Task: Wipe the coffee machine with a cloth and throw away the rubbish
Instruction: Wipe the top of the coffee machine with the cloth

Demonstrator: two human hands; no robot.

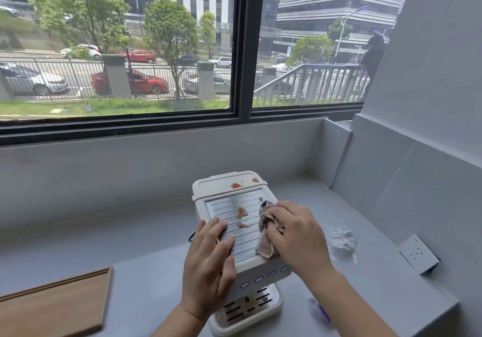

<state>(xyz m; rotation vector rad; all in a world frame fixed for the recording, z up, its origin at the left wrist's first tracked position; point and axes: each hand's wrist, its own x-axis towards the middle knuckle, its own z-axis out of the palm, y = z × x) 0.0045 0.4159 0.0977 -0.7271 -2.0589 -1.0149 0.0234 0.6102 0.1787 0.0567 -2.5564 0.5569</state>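
Observation:
A white coffee machine (229, 196) stands on the grey counter in the lower middle of the view. Its ribbed metal top carries brownish smears (241, 212), and reddish spots (236, 185) sit on the rear lid. My left hand (208, 263) lies flat on the machine's left front corner, fingers apart, holding nothing. My right hand (297, 235) presses a crumpled pinkish-grey cloth (266, 232) against the right side of the metal top. A crumpled white tissue (341, 239) lies on the counter to the right of the machine.
A wooden board (57, 308) lies at the lower left of the counter (146, 279). A wall socket (418, 254) sits on the right wall. A blue pen-like object (322, 310) lies near my right forearm. A low grey wall and a window stand behind the machine.

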